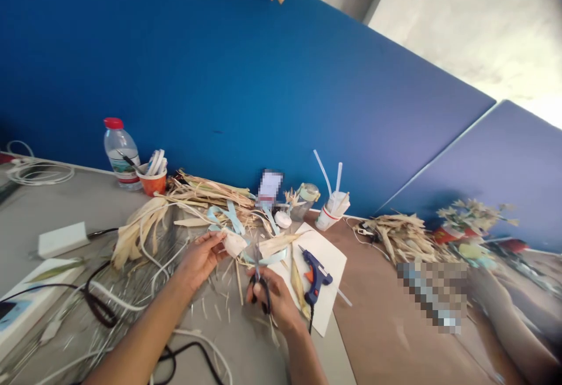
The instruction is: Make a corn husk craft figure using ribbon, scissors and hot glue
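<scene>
My left hand [205,257] pinches a pale piece of dried corn husk [235,243] between thumb and fingers. In my right hand [277,296] is a pair of scissors [259,284], its blades pointing away from me, just right of the husk piece. Another strip of husk [281,243] lies beyond the blades. To the right, a blue hot glue gun [314,277] rests on a white sheet [331,253]. Light blue ribbon [228,219] lies among the dried husks behind my hands.
White and black cables [144,303] and thin wires cover the left side. Along the blue partition [246,81] stand a bottle [120,154], a red cup [153,183], a phone [268,189] and a cup with glue sticks [331,212]. A co-worker's arms [496,303] are at right.
</scene>
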The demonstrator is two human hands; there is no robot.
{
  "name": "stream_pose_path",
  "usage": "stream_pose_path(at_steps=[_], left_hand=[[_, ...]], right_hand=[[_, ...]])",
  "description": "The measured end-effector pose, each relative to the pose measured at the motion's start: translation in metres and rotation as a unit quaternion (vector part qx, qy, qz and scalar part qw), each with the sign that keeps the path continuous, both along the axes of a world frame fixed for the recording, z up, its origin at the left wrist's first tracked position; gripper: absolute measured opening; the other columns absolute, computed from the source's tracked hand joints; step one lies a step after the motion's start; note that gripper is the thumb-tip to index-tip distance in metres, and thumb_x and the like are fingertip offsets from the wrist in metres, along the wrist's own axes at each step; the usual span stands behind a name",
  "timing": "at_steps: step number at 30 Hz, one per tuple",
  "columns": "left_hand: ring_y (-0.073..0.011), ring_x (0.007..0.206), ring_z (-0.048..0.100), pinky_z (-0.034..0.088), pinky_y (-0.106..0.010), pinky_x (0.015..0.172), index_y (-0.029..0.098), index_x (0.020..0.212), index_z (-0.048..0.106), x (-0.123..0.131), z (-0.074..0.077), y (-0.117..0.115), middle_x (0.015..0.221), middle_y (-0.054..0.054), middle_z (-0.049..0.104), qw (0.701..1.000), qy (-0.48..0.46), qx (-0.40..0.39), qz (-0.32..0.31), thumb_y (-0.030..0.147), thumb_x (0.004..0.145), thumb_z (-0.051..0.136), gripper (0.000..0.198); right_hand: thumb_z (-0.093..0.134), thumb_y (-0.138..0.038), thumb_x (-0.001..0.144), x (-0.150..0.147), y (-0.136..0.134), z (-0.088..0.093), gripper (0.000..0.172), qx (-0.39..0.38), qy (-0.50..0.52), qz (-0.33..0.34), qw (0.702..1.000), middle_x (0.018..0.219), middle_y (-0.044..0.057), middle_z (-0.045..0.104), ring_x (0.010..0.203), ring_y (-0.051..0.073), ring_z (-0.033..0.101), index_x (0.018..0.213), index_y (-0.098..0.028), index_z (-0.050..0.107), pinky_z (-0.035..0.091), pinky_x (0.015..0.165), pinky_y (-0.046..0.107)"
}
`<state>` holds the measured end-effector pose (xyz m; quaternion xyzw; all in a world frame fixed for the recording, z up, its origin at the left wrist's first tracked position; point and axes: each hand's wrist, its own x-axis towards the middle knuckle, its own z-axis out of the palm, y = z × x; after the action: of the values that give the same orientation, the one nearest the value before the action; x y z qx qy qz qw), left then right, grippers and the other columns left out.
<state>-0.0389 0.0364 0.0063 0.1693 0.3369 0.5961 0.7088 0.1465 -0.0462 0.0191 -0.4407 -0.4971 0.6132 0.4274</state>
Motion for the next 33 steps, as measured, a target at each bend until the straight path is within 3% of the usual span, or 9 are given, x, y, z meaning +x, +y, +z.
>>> stream_pose_path(at_steps=[3, 5, 16, 26, 33], left_hand=[[-0.0151, 0.059, 0.066, 0.058, -0.028, 0.055, 0.011, 0.070, 0.065, -0.004, -0.004, 0.003, 0.069, -0.004, 0.071, 1.000, -0.005, 0.013, 0.010, 0.005, 0.070, 0.069, 0.008], [-0.0148, 0.059, 0.066, 0.057, -0.026, 0.054, 0.011, 0.071, 0.065, -0.004, -0.005, 0.004, 0.070, -0.004, 0.071, 1.000, -0.008, 0.018, 0.016, 0.007, 0.068, 0.071, 0.008], [-0.0153, 0.058, 0.065, 0.057, -0.027, 0.053, 0.012, 0.070, 0.066, -0.005, -0.001, 0.001, 0.068, -0.003, 0.070, 0.999, -0.018, 0.027, 0.000, 0.012, 0.064, 0.077, 0.012], [-0.0148, 0.056, 0.064, 0.057, -0.029, 0.054, 0.012, 0.070, 0.065, -0.002, -0.003, -0.001, 0.068, -0.004, 0.069, 0.999, 0.025, 0.029, -0.038, 0.019, 0.063, 0.079, 0.017], [-0.0153, 0.056, 0.063, 0.055, -0.028, 0.053, 0.012, 0.069, 0.065, 0.001, -0.001, -0.003, 0.066, -0.004, 0.067, 0.997, 0.048, 0.031, -0.060, 0.023, 0.062, 0.080, 0.019]], right_hand=[[0.072, -0.054, 0.061, 0.002, -0.002, 0.007, 0.048, -0.026, -0.038, 0.097, 0.994, 0.060, -0.001, 0.059, 0.053, 0.010, 0.044, 0.090, -0.017, 0.061, 0.029, 0.051, 0.022], [0.072, -0.055, 0.061, 0.005, -0.003, 0.007, 0.050, -0.037, -0.050, 0.124, 0.990, 0.061, -0.001, 0.059, 0.051, 0.009, 0.043, 0.091, -0.017, 0.061, 0.028, 0.051, 0.022], [0.071, -0.056, 0.061, 0.015, -0.001, 0.005, 0.054, -0.062, -0.089, 0.157, 0.982, 0.058, -0.002, 0.056, 0.051, 0.010, 0.044, 0.095, -0.016, 0.062, 0.029, 0.052, 0.023], [0.069, -0.065, 0.059, 0.010, 0.000, -0.002, 0.062, -0.034, -0.073, 0.137, 0.987, 0.058, -0.001, 0.057, 0.051, 0.010, 0.042, 0.097, -0.016, 0.063, 0.029, 0.051, 0.023], [0.069, -0.059, 0.064, 0.007, 0.001, -0.002, 0.055, -0.039, -0.084, 0.126, 0.988, 0.059, -0.001, 0.058, 0.051, 0.009, 0.043, 0.098, -0.016, 0.063, 0.029, 0.051, 0.022]])
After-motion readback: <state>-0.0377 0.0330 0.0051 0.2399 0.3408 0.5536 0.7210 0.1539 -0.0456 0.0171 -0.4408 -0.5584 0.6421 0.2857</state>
